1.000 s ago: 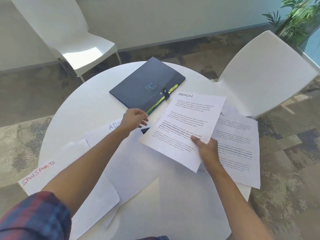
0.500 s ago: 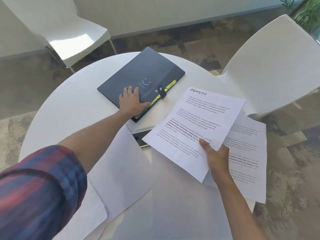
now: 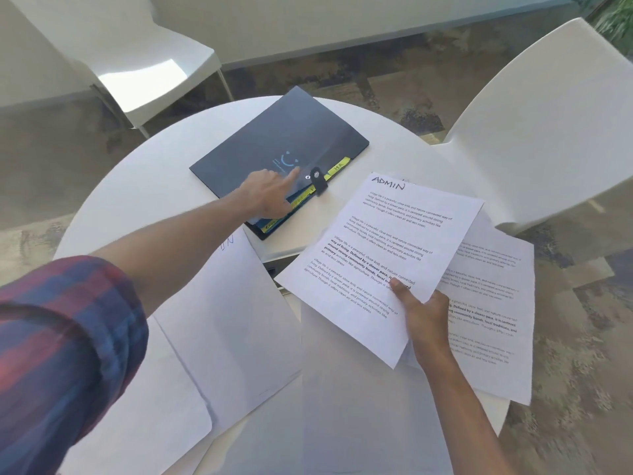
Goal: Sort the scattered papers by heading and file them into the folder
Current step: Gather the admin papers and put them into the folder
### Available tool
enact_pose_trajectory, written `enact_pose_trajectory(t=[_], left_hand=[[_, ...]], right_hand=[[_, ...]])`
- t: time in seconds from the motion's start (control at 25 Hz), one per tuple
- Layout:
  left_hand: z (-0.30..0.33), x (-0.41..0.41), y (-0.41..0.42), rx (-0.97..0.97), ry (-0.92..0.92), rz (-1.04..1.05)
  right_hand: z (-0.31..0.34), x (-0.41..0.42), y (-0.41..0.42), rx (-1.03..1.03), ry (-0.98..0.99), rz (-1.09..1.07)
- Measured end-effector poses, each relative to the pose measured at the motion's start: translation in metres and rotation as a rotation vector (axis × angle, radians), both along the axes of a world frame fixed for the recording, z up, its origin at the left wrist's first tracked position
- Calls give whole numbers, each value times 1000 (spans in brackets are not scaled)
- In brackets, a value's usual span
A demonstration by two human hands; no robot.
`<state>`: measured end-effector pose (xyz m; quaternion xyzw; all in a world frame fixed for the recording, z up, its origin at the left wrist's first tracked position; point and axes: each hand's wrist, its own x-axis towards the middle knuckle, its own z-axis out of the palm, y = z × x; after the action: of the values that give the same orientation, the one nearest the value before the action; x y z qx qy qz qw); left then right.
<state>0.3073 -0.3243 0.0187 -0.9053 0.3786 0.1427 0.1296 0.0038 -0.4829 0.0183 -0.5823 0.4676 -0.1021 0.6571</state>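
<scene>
— Papers first: how many have you actually filed?

— None that show. Your folder (image 3: 274, 156) lies closed in the upper middle of the frame, on the round table (image 3: 144, 197), with its strap (image 3: 317, 181) across the yellow tabs (image 3: 337, 166) at the edge. Whether anything sits inside, you cannot tell from here.

— And your hands?

— Your left hand (image 3: 267, 195) rests on the folder's cover near the strap, forefinger stretched straight toward the snap, gripping nothing. Your right hand (image 3: 423, 313), right of centre, pinches the sheet headed ADMIN (image 3: 383, 255) by its lower edge, thumb on top, lifted over another printed sheet (image 3: 493, 303) that lies at the right and hangs past the table rim.

— What is left, then?

— Nearly everything, by the look of it. You have one heading picked out. A second sheet (image 3: 236, 303) with handwritten letters at its top lies in the lower middle, more white sheets (image 3: 144, 406) sit at lower left. You would judge the folder must open before the ADMIN page goes in.
</scene>
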Motion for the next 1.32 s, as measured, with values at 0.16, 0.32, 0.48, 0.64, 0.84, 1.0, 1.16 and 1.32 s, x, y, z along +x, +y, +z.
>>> enact_pose_trajectory(t=[0.16,0.32,0.48,0.64,0.84,1.0,1.16,1.32], left_hand=[[4,0,-3,50,1,-116],[12,2,2,9,-45,-20],[8,0,2,-20,-52,8],[9,-2,3,-36,-33,13],[24,-2,6,-33,-47,-13],[30,-4,7,-6,-57,-26],[26,-2,11,3,-155,-26],[21,1,13,-11,-168,-110]], right_hand=[[2,0,0,-1,-5,-2],[4,-3,0,6,-16,-2],[3,-5,2,26,3,-7],[3,-6,2,26,10,-13],[4,-5,2,32,8,-13],[7,-3,4,38,3,-3],[10,0,4,28,-10,18],[11,2,4,28,-14,19]])
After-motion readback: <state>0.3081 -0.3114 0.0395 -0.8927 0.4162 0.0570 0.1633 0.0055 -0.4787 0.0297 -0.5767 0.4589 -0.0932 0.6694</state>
